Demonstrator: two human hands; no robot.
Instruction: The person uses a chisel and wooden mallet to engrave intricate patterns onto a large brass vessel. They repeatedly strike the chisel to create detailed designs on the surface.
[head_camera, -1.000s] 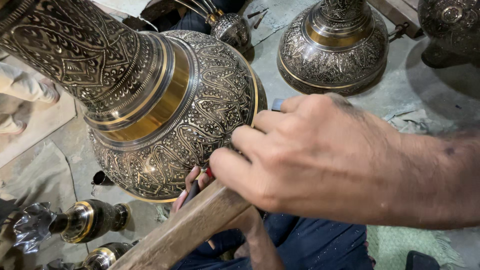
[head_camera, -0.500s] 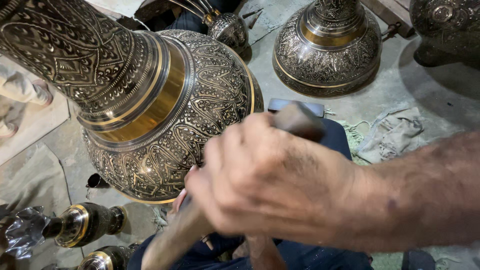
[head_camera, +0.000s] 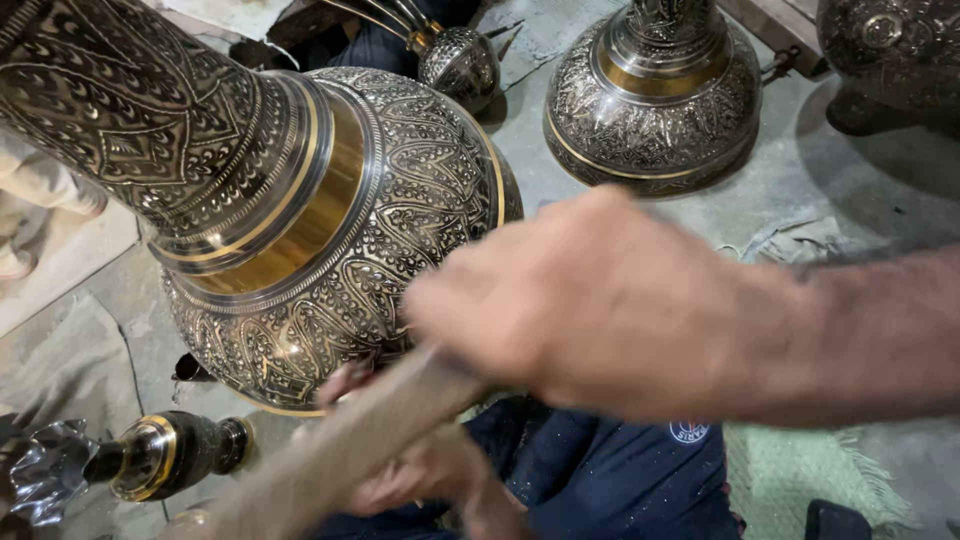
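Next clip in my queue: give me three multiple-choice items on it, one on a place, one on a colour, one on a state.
1. Where does the second engraved vessel stand?
A. on the floor, upper right of the big vase
B. on the person's lap
C. inside the big vase

2. What colour is the smooth band round the big engraved vase?
A. red
B. gold
C. blue

3. How is the right hand?
A. lying flat and open on the floor
B. closed round the wooden handle
C. out of view

Answers: 1 A, it sits on the grey floor beyond the hand; 2 B, a plain gold ring below the neck; 3 B, fingers wrap the blurred handle.
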